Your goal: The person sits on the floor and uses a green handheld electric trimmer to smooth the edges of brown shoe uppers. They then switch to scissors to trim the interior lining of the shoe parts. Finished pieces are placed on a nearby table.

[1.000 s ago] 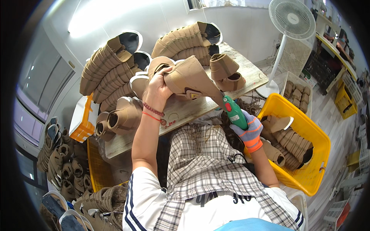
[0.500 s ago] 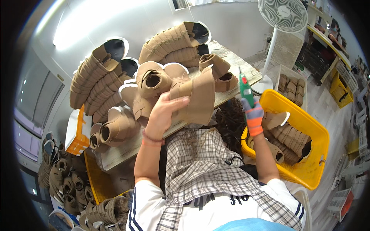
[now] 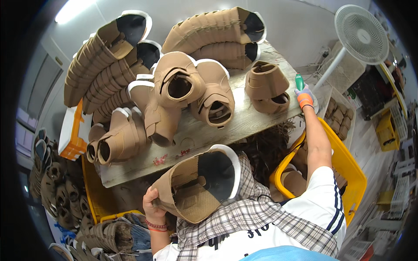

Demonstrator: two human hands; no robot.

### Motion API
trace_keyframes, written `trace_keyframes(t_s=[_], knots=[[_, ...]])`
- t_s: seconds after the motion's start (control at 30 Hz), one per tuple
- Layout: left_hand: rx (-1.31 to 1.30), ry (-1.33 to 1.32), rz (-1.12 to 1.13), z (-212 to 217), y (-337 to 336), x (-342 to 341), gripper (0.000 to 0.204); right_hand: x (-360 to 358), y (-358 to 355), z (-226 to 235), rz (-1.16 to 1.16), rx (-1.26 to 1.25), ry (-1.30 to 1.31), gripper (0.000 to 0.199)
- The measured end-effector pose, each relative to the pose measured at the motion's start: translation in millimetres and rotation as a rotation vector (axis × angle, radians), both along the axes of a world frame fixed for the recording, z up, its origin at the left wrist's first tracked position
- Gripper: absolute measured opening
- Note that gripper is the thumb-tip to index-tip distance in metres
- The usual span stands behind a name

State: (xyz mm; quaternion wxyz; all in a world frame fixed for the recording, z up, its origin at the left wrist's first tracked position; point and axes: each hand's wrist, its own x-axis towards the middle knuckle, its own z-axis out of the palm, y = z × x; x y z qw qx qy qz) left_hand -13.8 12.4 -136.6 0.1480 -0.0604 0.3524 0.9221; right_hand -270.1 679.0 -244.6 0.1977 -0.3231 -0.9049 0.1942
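My left hand (image 3: 152,203) is closed on the edge of a brown shoe upper (image 3: 193,202) with a white rim and dark lining. The upper sits tilted above my lap, its wide opening facing up. Stretched out to the table's right end, my right hand (image 3: 305,97), in a grey and orange glove, is closed round a green hand tool (image 3: 299,82). The tool's tip cannot be made out. Several loose brown uppers (image 3: 212,93) lie mid-table, and a pair of stacked ones (image 3: 266,82) stands closest to the tool.
Long nested rows of uppers (image 3: 204,32) line the back of the wooden table (image 3: 244,126). A yellow crate (image 3: 355,167) holding uppers stands at my right, below a white fan (image 3: 362,37). More uppers (image 3: 106,237) fill the lower left beside another yellow crate (image 3: 93,191).
My left hand has brought the upper down from over the table to my lap, turning its opening upward. My right hand has reached farther forward and right with the green tool.
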Motion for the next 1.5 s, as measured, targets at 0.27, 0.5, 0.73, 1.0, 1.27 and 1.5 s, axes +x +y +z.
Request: trace_keyframes(t_s=[0.27,0.5,0.73,1.0,1.27,1.5], knots=[[0.097,-0.37,0.058,-81.8,-35.7,31.4,0.037,41.3,-103.5,14.7,0.122,-0.271,0.346,0.038],[0.061,-0.534,-0.043,-125.2,-48.7,25.0,0.043,7.3,-149.4,-15.1,0.33,-0.575,0.358,0.02],[0.142,-0.445,-0.061,-106.8,-47.7,31.7,0.038,15.9,-149.0,-10.9,0.265,0.489,-0.201,0.033],[0.252,-0.374,-0.124,-123.0,-16.6,28.0,0.04,11.0,-149.2,-21.6,0.192,0.39,-0.249,0.036],[-0.302,-0.242,-0.272,-117.1,-49.3,41.4,0.028,87.1,-111.1,-30.5,0.545,0.466,-0.547,0.031],[-0.959,0.436,0.214,18.4,-55.3,42.2,0.031,273.3,-242.3,-42.4,0.216,-0.857,0.041,0.034]])
